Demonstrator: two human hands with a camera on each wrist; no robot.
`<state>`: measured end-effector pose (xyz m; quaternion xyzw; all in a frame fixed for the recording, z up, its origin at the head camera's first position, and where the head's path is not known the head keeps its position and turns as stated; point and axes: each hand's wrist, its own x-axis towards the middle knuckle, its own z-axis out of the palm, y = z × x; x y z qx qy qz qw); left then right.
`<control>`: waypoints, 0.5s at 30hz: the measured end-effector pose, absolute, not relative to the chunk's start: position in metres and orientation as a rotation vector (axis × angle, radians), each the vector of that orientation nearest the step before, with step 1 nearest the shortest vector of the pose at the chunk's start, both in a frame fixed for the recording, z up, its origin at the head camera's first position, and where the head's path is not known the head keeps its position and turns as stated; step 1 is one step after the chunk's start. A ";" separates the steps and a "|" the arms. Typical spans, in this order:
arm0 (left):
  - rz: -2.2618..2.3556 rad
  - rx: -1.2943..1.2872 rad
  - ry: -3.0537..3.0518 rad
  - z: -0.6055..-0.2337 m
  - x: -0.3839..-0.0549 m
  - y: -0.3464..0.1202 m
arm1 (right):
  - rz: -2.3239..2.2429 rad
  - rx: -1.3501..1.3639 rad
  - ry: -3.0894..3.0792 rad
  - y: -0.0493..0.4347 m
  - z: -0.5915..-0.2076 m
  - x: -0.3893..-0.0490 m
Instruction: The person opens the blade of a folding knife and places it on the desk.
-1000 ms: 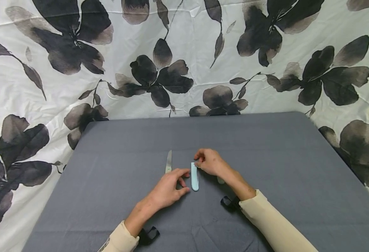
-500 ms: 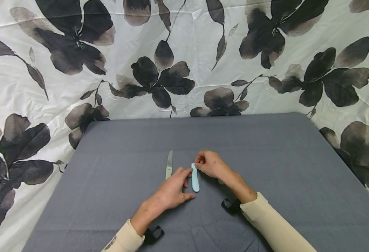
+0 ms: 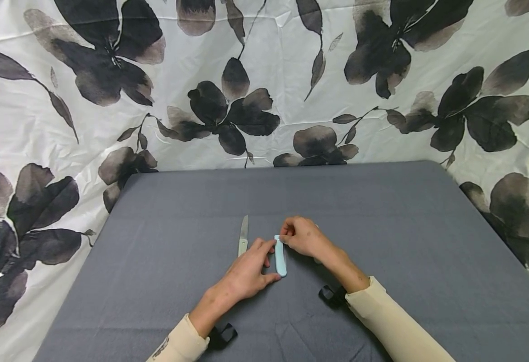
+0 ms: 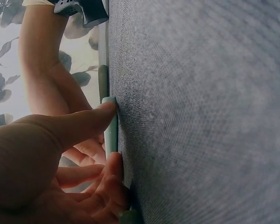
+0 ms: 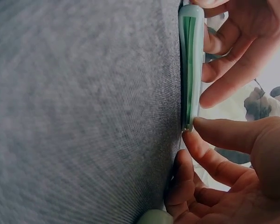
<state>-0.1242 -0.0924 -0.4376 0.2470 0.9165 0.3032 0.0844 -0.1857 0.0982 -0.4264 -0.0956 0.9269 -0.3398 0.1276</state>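
Observation:
A light blue folding knife (image 3: 280,260) lies lengthwise on the grey cloth between the hands, its long handle slot (image 5: 189,70) facing the right wrist camera. My right hand (image 3: 304,236) pinches its far end between thumb and index finger. My left hand (image 3: 247,270) holds it from the left, thumb (image 4: 100,116) on the near end and fingers along the side. Left of that hand, a pale green-handled knife (image 3: 243,236) points its blade away; the hand covers its lower handle. Mostly hidden behind the right wrist is another pale green object (image 3: 317,261).
Grey cloth covers the table (image 3: 363,201). A white floral sheet (image 3: 255,60) hangs behind it and at both sides. Black wrist camera mounts (image 3: 222,335) sit under the forearms, close to the cloth.
My left hand has moved slightly right, and its thumb and index finger have come onto the light blue folding knife. The right hand keeps its pinch, almost unmoved.

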 end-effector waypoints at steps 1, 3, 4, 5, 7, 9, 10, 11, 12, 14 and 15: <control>0.901 0.731 2.734 -0.437 -0.124 -0.092 | -0.988 -0.280 2.699 0.098 -0.426 -0.185; 0.890 0.717 2.736 -0.437 -0.124 -0.092 | -0.992 -0.283 2.699 0.097 -0.426 -0.185; 0.885 0.710 2.737 -0.437 -0.124 -0.092 | -0.994 -0.284 2.699 0.097 -0.425 -0.185; 0.883 0.699 2.737 -0.437 -0.123 -0.091 | -0.995 -0.288 2.702 0.097 -0.425 -0.184; 0.880 0.684 2.735 -0.436 -0.123 -0.091 | -0.995 -0.296 2.709 0.097 -0.425 -0.184; 0.878 0.678 2.735 -0.436 -0.122 -0.090 | -0.997 -0.301 2.714 0.097 -0.425 -0.183; 0.877 0.677 2.734 -0.435 -0.122 -0.090 | -0.999 -0.305 2.716 0.097 -0.425 -0.183; 0.877 0.678 2.734 -0.435 -0.122 -0.090 | -1.002 -0.307 2.713 0.097 -0.425 -0.182; 0.875 0.677 2.732 -0.435 -0.122 -0.090 | -1.005 -0.314 2.714 0.097 -0.425 -0.182; 0.878 0.673 2.725 -0.435 -0.121 -0.091 | -1.012 -0.322 2.708 0.098 -0.425 -0.181; 0.885 0.668 2.719 -0.435 -0.121 -0.091 | -1.018 -0.319 2.700 0.098 -0.425 -0.181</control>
